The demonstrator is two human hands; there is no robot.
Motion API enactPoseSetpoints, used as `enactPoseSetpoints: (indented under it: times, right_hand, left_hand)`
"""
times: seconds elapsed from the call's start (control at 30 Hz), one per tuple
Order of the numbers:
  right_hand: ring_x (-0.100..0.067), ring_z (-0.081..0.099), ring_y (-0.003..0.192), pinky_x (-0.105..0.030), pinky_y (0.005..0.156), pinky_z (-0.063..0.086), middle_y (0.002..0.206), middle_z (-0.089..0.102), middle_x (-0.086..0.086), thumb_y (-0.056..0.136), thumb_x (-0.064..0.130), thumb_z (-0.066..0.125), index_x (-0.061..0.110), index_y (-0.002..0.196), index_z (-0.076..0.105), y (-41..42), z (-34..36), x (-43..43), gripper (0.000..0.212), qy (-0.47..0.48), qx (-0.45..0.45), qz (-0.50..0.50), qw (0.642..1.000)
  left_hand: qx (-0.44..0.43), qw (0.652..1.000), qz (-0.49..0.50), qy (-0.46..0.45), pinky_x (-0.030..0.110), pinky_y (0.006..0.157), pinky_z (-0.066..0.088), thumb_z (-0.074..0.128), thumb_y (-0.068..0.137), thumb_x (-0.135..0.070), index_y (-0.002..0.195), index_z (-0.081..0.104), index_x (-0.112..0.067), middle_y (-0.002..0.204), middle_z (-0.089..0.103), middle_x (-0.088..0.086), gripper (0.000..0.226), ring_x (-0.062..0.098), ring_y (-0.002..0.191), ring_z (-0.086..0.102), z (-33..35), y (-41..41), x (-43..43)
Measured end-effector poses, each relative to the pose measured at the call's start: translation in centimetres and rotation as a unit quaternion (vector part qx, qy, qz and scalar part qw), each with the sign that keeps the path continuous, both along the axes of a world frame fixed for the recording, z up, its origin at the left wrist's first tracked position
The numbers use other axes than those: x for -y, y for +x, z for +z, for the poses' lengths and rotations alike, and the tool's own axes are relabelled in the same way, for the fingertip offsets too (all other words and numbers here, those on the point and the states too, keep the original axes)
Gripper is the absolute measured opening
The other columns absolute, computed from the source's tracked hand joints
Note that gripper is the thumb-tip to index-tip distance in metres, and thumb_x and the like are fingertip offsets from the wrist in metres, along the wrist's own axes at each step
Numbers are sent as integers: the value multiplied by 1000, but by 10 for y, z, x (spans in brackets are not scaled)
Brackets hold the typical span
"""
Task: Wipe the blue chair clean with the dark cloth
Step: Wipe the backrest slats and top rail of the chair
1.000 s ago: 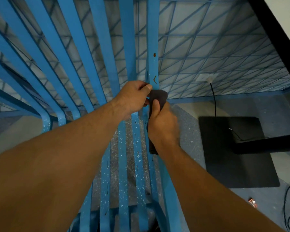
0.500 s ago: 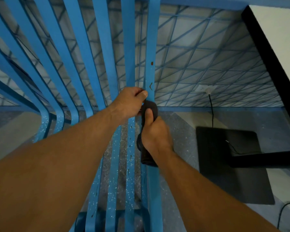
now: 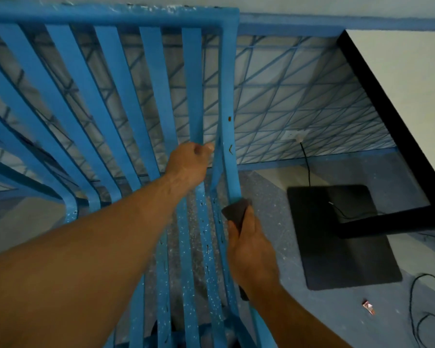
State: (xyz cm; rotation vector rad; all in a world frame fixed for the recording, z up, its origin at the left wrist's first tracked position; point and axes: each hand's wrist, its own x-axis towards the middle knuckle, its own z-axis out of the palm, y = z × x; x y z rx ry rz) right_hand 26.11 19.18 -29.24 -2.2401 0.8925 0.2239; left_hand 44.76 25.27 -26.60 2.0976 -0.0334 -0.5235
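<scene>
The blue chair (image 3: 229,21) has back slats (image 3: 194,84) with only narrow gaps between them, closed along the top of the frame by the top rail (image 3: 106,16). At centre the left grip (image 3: 189,164) curls round one slat and blocks the gap beside it. Below centre the right grip (image 3: 251,254) wraps the dark cloth (image 3: 236,212) round the outermost upright (image 3: 227,96). Right of that upright the floor (image 3: 269,222) lies open up to the black base plate (image 3: 337,247), its post (image 3: 387,222), a cable (image 3: 305,162) and the white bench (image 3: 412,71) at upper right. Loose cables (image 3: 427,310) lie at lower right.
</scene>
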Motion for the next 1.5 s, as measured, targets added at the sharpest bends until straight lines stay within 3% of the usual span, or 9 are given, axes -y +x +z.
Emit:
enactPoseSetpoints:
  times: [0.07,0.17,0.33,0.57,0.83,1.0,1.2,1.37,1.5]
  right_hand:
    - [-13,59,92,-38,82,53,108,60,5,98,54,31,28,146,27,0,1,1,54,0,-5,-17,1000]
    - [-9,57,80,-33,74,51,89,58,8,97,57,30,24,126,44,1,1,3,47,3,-26,-41,999]
    - [-9,59,75,-34,73,54,83,56,8,94,63,26,24,113,48,3,-3,1,48,-22,-37,-39,998]
    - [-15,62,93,-34,82,53,113,59,2,97,56,23,21,137,35,8,3,5,55,-37,-13,21,999]
    - [-20,63,88,-45,75,56,101,61,0,96,58,27,24,130,41,85,-3,23,50,-15,97,-12,995]
    - [-26,50,112,-49,91,48,127,55,-9,94,55,26,12,146,32,134,1,32,67,-99,187,1,977]
    - [-25,53,118,-43,93,50,141,48,-10,100,43,40,15,153,17,165,9,40,64,-49,267,19,962]
    - [-24,61,84,-38,68,51,96,61,-4,98,53,40,14,112,47,192,24,53,42,16,271,-30,962]
    - [-18,58,79,-32,67,47,86,59,0,98,57,31,15,99,53,210,35,60,47,56,275,-63,958]
  left_hand:
    - [44,999,3,27,32,84,50,50,97,-44,124,59,-7,109,64,7,47,22,98,61,11,10,-2]
    - [131,991,34,11,12,70,34,51,98,-38,130,51,-9,100,54,-7,43,8,91,50,29,25,2]
    - [156,984,36,-76,14,78,40,55,97,-35,128,51,-17,106,55,-13,36,3,96,52,44,55,20]
    - [162,986,31,-35,15,64,45,47,101,-28,124,49,-12,98,57,-7,28,7,81,55,42,79,27]
    - [196,980,1,39,16,44,29,42,103,-28,117,45,-5,75,39,-11,28,1,62,38,36,84,28]
    - [198,979,3,38,10,43,30,41,103,-28,113,45,-7,76,41,-11,24,1,63,40,35,85,28]
    - [197,980,7,32,14,44,31,40,103,-27,111,43,-9,75,43,-8,20,3,61,42,36,84,29]
    - [194,980,2,37,16,47,32,40,103,-28,112,42,-10,77,46,-7,20,4,63,45,36,84,29]
    - [192,981,0,37,15,48,33,42,103,-27,118,42,-8,78,45,-9,24,3,64,44,34,86,29]
